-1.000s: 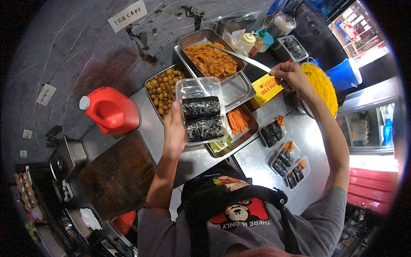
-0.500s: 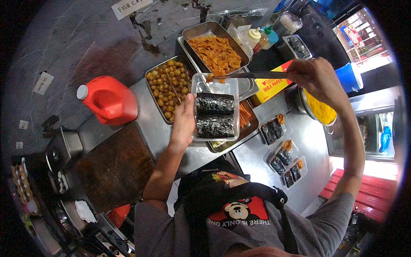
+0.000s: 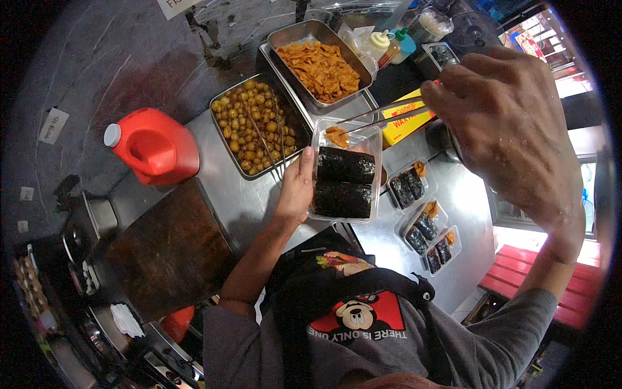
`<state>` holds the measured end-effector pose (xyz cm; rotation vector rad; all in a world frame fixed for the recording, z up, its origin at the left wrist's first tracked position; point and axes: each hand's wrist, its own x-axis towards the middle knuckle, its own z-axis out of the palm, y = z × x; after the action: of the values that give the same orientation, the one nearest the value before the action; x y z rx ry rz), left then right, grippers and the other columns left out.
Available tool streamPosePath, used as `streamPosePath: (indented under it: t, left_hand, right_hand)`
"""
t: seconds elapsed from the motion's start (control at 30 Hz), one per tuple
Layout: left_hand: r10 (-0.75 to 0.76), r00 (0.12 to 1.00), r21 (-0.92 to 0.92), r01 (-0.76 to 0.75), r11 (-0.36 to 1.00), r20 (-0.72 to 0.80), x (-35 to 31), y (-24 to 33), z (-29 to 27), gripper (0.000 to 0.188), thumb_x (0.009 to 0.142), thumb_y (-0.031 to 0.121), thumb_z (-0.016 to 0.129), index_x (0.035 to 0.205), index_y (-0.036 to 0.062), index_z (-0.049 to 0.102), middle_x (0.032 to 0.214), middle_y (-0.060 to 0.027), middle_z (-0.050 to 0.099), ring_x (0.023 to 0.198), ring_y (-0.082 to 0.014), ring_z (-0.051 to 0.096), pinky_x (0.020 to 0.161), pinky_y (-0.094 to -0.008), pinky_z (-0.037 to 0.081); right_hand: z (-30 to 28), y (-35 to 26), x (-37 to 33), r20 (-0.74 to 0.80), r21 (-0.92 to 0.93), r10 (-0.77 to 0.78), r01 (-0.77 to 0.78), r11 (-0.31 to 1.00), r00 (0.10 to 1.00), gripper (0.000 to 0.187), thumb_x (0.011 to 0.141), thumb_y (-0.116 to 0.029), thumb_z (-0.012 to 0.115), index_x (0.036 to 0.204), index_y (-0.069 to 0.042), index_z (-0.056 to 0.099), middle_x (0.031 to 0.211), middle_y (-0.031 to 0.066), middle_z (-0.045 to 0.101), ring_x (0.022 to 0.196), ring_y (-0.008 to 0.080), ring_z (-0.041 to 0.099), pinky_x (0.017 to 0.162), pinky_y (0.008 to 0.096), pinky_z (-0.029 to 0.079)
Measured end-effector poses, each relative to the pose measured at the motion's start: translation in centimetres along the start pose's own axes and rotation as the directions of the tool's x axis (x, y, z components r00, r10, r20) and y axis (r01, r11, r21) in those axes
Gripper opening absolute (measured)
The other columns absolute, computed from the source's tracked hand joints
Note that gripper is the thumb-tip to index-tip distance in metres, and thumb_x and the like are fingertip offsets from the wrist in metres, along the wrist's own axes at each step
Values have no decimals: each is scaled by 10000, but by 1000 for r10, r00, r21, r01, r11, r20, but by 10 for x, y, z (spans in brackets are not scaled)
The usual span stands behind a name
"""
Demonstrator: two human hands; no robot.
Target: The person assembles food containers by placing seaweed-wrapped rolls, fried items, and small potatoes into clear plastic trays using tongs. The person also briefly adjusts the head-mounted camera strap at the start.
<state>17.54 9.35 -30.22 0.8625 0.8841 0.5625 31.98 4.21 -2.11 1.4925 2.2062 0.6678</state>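
Note:
A clear plastic container (image 3: 374, 206) rests in my left hand (image 3: 295, 194), whose fingers grip its left side. Two black seaweed-wrapped rolls (image 3: 346, 166) lie side by side in it, with a few orange pieces (image 3: 337, 136) at its far end. My right hand (image 3: 502, 129) is raised at the right, closed around thin metal tongs (image 3: 395, 117). The tong tips are spread beside the orange pieces. Just beyond the container stands a steel tray (image 3: 311, 100) of orange strips. To its left is another tray (image 3: 227, 144) of small round potatoes, with a second pair of tongs in it.
Filled containers with rolls (image 3: 421, 227) sit on the steel counter at right. A yellow box (image 3: 402, 126) lies behind the held container. A red jug (image 3: 165, 152) and a dark brown board (image 3: 168, 253) are at left. Squeeze bottles (image 3: 392, 48) stand at the back.
My right hand has come closer, and its tongs have spread apart; the orange pieces they held now lie in the container. My left hand has shifted slightly right with the container.

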Motion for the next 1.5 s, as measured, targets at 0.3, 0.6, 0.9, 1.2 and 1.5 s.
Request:
streamPosePath:
  t: [0.3, 0.6, 0.9, 1.2, 1.5]
  left_hand:
    - [24, 999, -51, -22, 998, 34, 3, -6, -2, 504, 1033, 408, 357, 1142, -25, 591, 1017, -56, 624, 914, -114, 548, 850, -263, 438]
    - [77, 997, -101, -79, 992, -18, 7, -6, -18, 487, 1031, 391, 381, 1151, -35, 584, 1007, -51, 635, 908, -107, 564, 852, -254, 444]
    - [73, 997, -135, -77, 988, -36, -3, -4, -25, 457, 1040, 357, 357, 1139, -26, 588, 988, -61, 648, 870, -110, 603, 801, -256, 490]
    - [64, 994, -85, -72, 994, -91, -5, -1, -27, 477, 1038, 380, 350, 1125, -18, 599, 966, -67, 659, 830, -111, 613, 776, -257, 499]
    - [69, 995, -94, -76, 993, -74, 4, 1, -25, 472, 1041, 367, 351, 1124, -28, 597, 967, -54, 648, 846, -107, 600, 771, -257, 489]
  right_hand:
    - [24, 2, -10, 139, 45, 26, -32, 998, 990, 228, 709, -108, 731, 927, -63, 685, 863, 72, 671, 774, 196, 657, 661, 292, 511]
    - [42, 43, -14, 91, -129, 278, -266, 955, 956, 52, 871, -137, 644, 904, -97, 648, 791, 70, 665, 635, 166, 616, 519, 324, 450]
    - [161, 78, 11, 126, -77, 241, -232, 970, 962, 130, 805, -205, 666, 875, -98, 648, 748, 115, 665, 685, 296, 662, 574, 389, 510]
    - [171, 81, 18, 83, 24, 168, -171, 985, 982, 101, 824, -194, 651, 885, -114, 654, 728, 86, 663, 640, 251, 647, 554, 347, 502]
    - [145, 97, -3, 5, 44, 221, -221, 974, 975, 77, 866, -168, 636, 893, -109, 678, 748, 74, 679, 636, 205, 669, 528, 322, 502]
